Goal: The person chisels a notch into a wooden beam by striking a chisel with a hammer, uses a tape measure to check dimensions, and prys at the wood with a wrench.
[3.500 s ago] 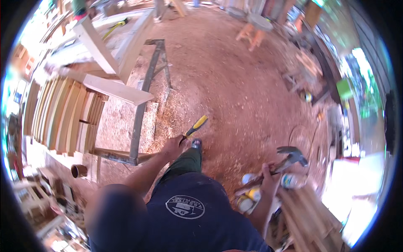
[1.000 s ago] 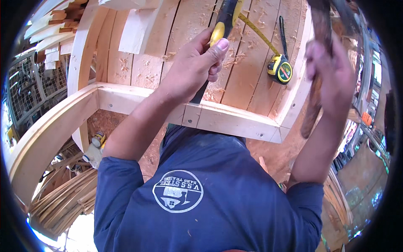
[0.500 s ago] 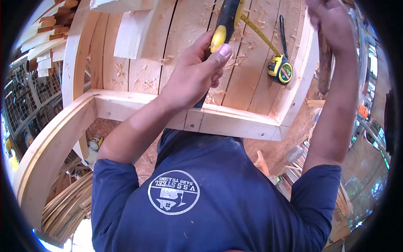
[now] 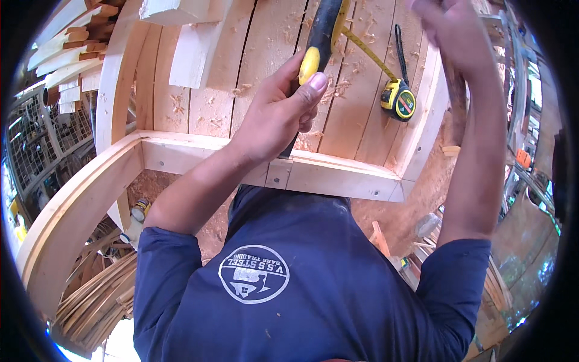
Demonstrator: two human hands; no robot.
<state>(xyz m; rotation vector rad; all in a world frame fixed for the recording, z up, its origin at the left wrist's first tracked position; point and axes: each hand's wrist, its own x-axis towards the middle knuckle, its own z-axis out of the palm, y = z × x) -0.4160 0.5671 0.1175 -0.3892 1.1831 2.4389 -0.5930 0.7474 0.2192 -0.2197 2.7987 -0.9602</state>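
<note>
My left hand (image 4: 277, 111) is closed round the black and yellow handle of a chisel (image 4: 319, 42). Below my fist its dark blade reaches down to the near rail of a pale wooden frame (image 4: 335, 175), beside a short joint block. My right hand (image 4: 455, 30) is raised at the upper right, closed and partly blurred. A rough brown piece of wood (image 4: 456, 99) hangs down from it along the forearm and seems to be in its grip. Between my hands, a yellow and black tape measure (image 4: 398, 101) lies on the boards with some tape drawn out.
Wood shavings (image 4: 214, 123) are scattered over the planks. A squared timber (image 4: 196, 54) lies at the upper left, above a curved wooden side piece (image 4: 72, 205). Stacked offcuts (image 4: 72, 60) and thin strips (image 4: 99, 295) are on the left. The frame's right rail (image 4: 425, 114) borders the planks.
My raised right hand has swung a little to the left, and the brown piece of wood has shifted left and down with it. My left hand and the chisel have barely moved.
</note>
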